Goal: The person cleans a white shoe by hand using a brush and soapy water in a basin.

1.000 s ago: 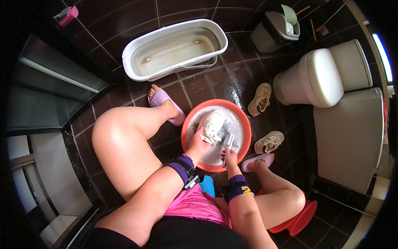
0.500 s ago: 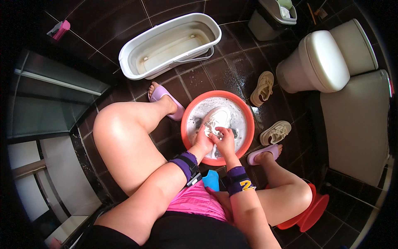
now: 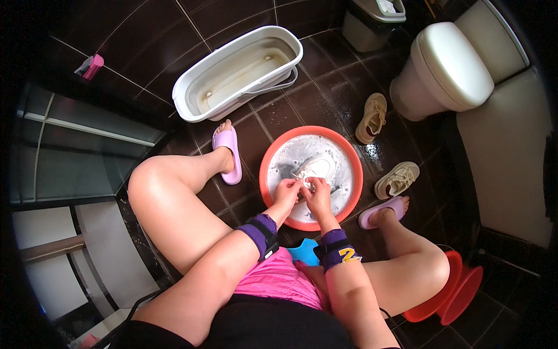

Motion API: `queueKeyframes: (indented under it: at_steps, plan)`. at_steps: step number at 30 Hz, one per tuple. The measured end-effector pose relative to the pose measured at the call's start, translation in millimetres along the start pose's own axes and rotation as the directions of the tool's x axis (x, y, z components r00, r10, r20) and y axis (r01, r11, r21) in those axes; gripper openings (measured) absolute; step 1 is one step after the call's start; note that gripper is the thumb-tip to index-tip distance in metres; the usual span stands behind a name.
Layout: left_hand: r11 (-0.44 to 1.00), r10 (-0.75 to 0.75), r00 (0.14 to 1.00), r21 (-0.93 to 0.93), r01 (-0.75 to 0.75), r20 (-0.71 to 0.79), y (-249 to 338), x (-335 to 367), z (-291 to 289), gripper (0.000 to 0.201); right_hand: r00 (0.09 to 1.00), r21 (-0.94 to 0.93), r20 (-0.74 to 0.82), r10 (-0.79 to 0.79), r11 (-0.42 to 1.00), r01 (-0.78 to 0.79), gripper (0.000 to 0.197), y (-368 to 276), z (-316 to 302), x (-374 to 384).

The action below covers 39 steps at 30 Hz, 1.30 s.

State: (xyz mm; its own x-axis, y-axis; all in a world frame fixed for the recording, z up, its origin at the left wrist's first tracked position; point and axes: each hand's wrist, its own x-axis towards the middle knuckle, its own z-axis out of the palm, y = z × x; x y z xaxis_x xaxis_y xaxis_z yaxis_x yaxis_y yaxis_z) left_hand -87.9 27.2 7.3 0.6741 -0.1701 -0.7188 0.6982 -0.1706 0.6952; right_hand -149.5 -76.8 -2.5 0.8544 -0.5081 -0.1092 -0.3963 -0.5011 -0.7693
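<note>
A white sneaker (image 3: pixel 321 167) lies in the foamy water of a round orange-red basin (image 3: pixel 310 131), its toe toward the upper right. Both hands meet over its laces (image 3: pixel 303 176). My left hand (image 3: pixel 286 193) pinches the lacing from the left side. From the right, my right hand (image 3: pixel 318 196) has its fingertips closed on the same laces, close to the left fingers. The heel end of the shoe is hidden by the hands and foam. A small dark shape shows in the foam beside my right hand; its kind is unclear.
Two beige sneakers, one farther (image 3: pixel 371 119) and one nearer (image 3: pixel 397 180), stand right of the basin. A white oblong bucket (image 3: pixel 185 104) holds cloudy water beyond it. A toilet (image 3: pixel 453 64) and a bin (image 3: pixel 369 32) are at the far right. Red plastic ware (image 3: pixel 459 291) sits by my right leg.
My left hand has shifted from along the sneaker's side to a pinch on its laces. The shoe sits lower in the foam. My left foot has moved slightly, and the view has turned a little.
</note>
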Motion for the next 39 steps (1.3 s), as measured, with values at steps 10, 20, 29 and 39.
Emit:
queueKeyframes:
  at_steps: [10,20,29,39]
  plan:
    - [0.902,0.374,0.925,0.208,-0.378,0.06,10,25,-9,0.018,0.999,-0.023,0.016,-0.037,0.999,0.038,0.026,-10,-3,1]
    - [0.831,0.554,0.832,-0.081,-0.551,0.021,110,36,-25,0.014,1.0,0.038,0.005,-0.017,0.999,0.016,0.023,-3,0,3]
    - [0.795,0.598,0.777,-0.273,-0.542,0.197,118,38,-25,0.008,1.0,0.022,0.014,0.011,1.0,-0.012,0.021,10,3,3]
    - [0.481,0.482,0.698,0.506,-0.716,0.53,34,24,-25,0.021,0.999,0.097,-0.029,-0.026,0.995,0.029,0.016,14,6,2]
